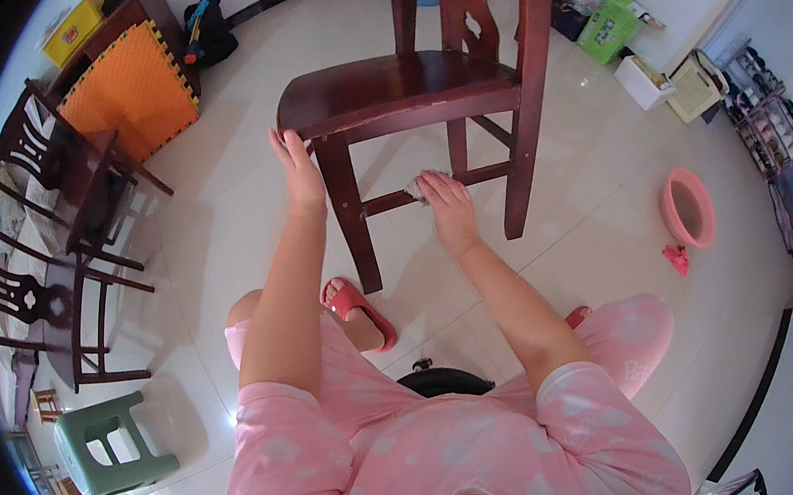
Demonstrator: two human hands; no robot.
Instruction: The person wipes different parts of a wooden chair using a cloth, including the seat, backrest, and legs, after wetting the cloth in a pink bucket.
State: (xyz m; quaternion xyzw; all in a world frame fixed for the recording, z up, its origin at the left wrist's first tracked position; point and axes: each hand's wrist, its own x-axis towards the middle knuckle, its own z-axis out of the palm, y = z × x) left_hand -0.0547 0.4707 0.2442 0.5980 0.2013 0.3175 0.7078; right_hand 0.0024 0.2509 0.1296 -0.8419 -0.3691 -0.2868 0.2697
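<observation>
In front of me a dark red wooden chair (399,87) stands side-on, its carved back to the right. My left hand (300,174) lies against the front edge of the seat, near the top of a front leg, fingers extended. Lower down, my right hand (446,204) presses a greyish cloth (416,189) around the side stretcher (388,203) between the chair's legs. The palm side of my right hand and much of the cloth are hidden.
A pink basin (708,209) with liquid stands on the floor at right, a red cloth (677,259) beside it. At left are dark wooden chairs (60,289), a green plastic stool (109,446) and an orange foam mat (129,95). Boxes (611,27) line the far right wall.
</observation>
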